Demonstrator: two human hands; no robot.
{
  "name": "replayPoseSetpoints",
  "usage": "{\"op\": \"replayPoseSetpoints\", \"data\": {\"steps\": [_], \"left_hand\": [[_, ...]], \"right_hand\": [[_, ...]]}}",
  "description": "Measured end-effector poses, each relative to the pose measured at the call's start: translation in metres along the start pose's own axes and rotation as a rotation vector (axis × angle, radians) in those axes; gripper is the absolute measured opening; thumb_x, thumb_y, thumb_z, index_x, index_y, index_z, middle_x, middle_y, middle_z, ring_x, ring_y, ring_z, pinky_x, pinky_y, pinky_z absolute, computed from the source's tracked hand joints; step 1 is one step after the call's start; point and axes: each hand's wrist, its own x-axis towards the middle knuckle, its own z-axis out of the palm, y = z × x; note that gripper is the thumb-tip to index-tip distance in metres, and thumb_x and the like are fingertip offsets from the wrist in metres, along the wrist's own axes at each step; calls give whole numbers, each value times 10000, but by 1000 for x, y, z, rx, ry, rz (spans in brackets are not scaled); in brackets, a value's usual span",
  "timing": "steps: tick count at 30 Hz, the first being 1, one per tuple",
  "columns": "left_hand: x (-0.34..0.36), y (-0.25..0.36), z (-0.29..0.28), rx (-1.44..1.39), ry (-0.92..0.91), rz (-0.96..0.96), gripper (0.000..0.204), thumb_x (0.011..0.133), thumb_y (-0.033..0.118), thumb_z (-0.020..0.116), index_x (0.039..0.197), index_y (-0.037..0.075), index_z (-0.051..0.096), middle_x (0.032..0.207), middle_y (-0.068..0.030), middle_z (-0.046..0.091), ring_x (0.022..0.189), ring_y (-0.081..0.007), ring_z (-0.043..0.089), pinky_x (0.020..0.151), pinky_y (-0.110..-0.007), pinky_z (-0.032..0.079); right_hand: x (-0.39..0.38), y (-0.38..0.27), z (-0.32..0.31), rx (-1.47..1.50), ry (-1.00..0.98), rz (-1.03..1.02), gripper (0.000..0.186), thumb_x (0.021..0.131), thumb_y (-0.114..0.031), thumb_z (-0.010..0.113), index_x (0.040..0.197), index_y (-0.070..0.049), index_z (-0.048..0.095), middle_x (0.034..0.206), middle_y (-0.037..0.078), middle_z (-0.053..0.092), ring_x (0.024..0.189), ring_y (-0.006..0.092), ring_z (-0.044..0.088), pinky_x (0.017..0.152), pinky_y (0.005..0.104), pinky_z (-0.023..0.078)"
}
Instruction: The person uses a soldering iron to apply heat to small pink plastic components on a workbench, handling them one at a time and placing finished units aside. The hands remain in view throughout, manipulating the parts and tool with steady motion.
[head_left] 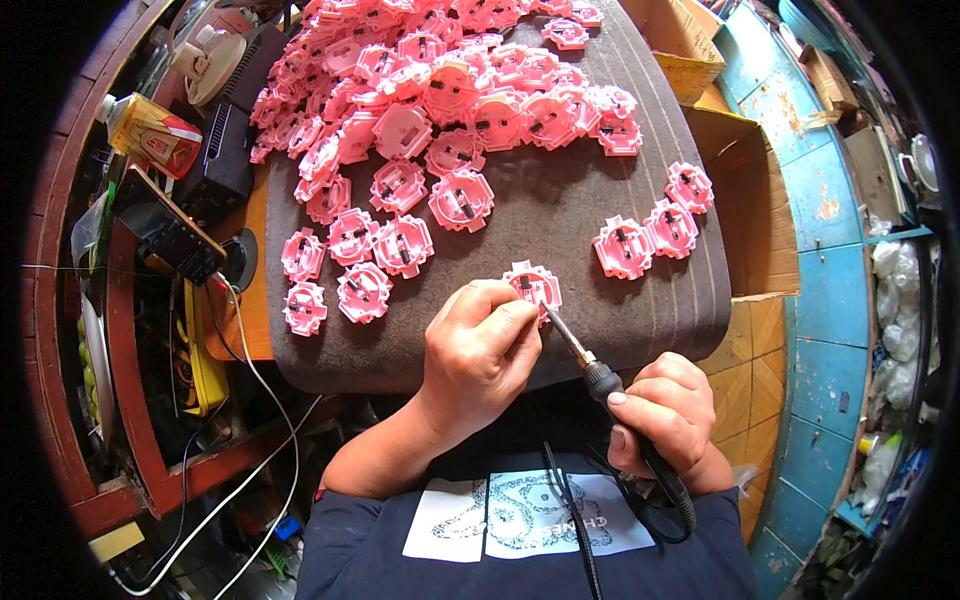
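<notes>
My right hand [668, 425] is wrapped round the dark handle of a soldering iron [603, 382]. The iron slants up to the left, its metal tip at the lower edge of a pink plastic part [534, 284] with small black pieces in it. My left hand [482, 340] is closed in a pinch against that part's lower left side, hiding some of it; what the fingertips hold is too small to make out. Several like parts lie left of my hands, such as one pink part [364, 293]. To the right sits a small group of pink parts [623, 247].
A large heap of pink parts [405, 130] covers the far side of the dark mat [560, 215]. Cardboard boxes [750, 190] stand at the right. On the left are a phone-like device [165, 225] on a stand, a bottle [150, 133] and a white cable [262, 375].
</notes>
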Motion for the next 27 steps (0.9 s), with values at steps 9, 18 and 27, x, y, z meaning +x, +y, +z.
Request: {"op": "replayPoseSetpoints", "data": {"steps": [9, 18, 27], "left_hand": [[0, 1, -2, 9, -17, -5, 186, 794, -56, 806, 957, 7, 743, 940, -132, 675, 795, -273, 702, 703, -357, 569], [0, 1, -2, 0, -8, -7, 191, 791, -57, 806, 959, 11, 743, 941, -129, 677, 803, -276, 706, 710, -357, 574], [0, 1, -3, 7, -13, -5, 208, 789, -51, 807, 972, 19, 740, 944, -129, 679, 816, -293, 708, 726, -372, 578]], "right_hand": [[1, -1, 0, -2, -17, -1, 275, 816, -75, 755, 1068, 13, 689, 701, 55, 611, 565, 215, 549, 505, 350, 414], [-3, 0, -5, 20, 43, 66, 342, 888, -127, 795, 1174, 2, 659, 837, 108, 647, 648, 257, 601, 566, 374, 498], [1, 16, 24, 91, 122, 148, 419, 873, 133, 714, 1270, 9, 660, 1024, 188, 732, 766, 259, 688, 704, 377, 573]]}}
